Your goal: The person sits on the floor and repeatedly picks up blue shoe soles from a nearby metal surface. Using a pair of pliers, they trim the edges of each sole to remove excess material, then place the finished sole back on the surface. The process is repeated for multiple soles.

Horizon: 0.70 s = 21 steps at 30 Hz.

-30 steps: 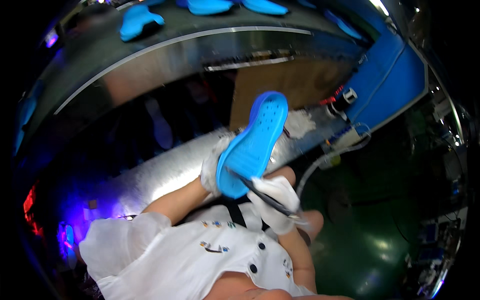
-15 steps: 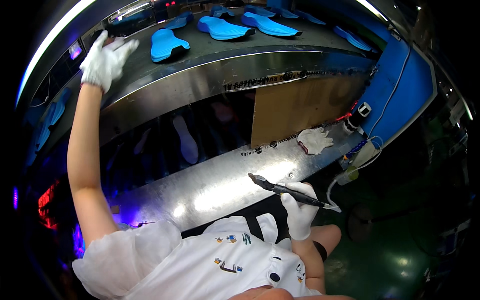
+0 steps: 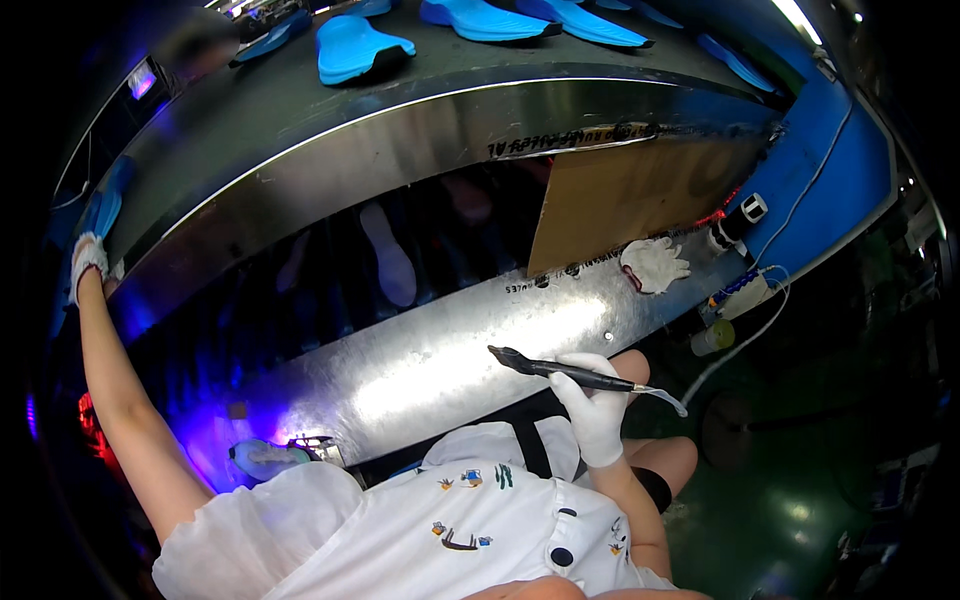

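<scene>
At the far left end of the dark belt point(image 3: 240, 135), the person's left hand point(image 3: 88, 265), in a white glove, reaches out on a straight arm. It is up against the blue soles point(image 3: 112, 195) at the belt's edge; whether the fingers are clamped on one or merely lie against it cannot be told.

Right hand point(image 3: 597, 415), also gloved: fingers together, closed round the handle of a black brush point(image 3: 545, 368). Brush is held above the near edge of the metal bench point(image 3: 400, 385), dark tip pointing left; a clear tube point(image 3: 668, 400) trails from its rear end.

Further blue soles point(image 3: 362, 48) lie spaced along the top of the belt, well apart from both hands; several show black ends. Beneath the belt, pale soles point(image 3: 390, 260) show dimly in a dark recess. To their right, a brown cardboard sheet point(image 3: 630, 200) leans upright. Just beside it on the bench: a loose white glove point(image 3: 658, 268), red at the cuff, and a black-and-white cylinder point(image 3: 738, 222) close to a blue panel point(image 3: 845, 160).
</scene>
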Available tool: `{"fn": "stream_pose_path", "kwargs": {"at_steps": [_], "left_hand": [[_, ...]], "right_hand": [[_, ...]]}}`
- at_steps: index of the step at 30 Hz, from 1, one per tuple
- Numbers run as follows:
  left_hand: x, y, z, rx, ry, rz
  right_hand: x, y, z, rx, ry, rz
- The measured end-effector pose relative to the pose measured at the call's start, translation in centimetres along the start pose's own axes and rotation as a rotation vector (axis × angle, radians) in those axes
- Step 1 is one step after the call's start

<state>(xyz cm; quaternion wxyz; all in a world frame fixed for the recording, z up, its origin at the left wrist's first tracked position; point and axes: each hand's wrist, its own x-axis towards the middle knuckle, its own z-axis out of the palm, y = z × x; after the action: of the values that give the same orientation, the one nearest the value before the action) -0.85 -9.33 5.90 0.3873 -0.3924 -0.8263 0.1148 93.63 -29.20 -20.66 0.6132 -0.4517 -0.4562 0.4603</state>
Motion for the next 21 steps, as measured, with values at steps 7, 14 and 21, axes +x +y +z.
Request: {"fn": "stream_pose_path", "kwargs": {"at_steps": [7,14,21], "left_hand": [[-10.7,13.3,-12.3,-1.309,-0.028,-0.098],[-35.4,32.1,-34.2,-1.983,0.634,0.102],[-54.5,44.6,-36.5,-1.862,0.463,1.274]], "right_hand": [[0.2,-0.7,1.1,-0.11,0.067,0.014],[-0.9,-0.5,-1.9,-0.058,0.321,-0.082],[-2.4,1.3,-7.0,-0.01,0.609,-0.052]]}}
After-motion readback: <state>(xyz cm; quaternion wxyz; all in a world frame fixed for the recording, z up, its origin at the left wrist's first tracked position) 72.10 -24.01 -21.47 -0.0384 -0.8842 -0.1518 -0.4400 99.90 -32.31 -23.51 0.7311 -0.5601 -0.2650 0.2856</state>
